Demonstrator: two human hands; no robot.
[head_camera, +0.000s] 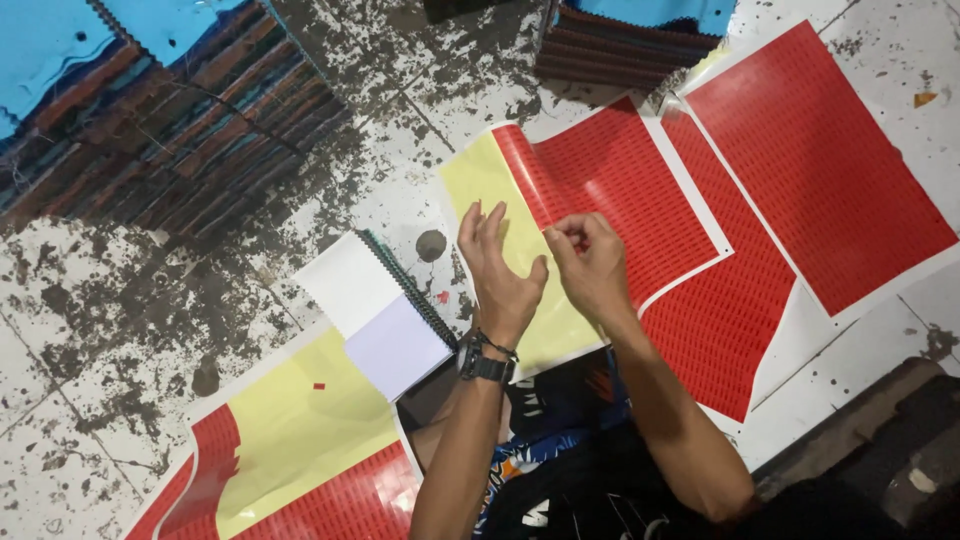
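My right hand (590, 262) pinches something tiny, my left hand (497, 265) spread above the red sticker sheet (610, 185) on the floor; a small sticker may curl or drop.

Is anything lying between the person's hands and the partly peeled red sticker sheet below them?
Nothing visible does. The left hand and right hand are raised directly over the red sticker sheet and its bared yellow backing. The spiral notebook lies off to one side.
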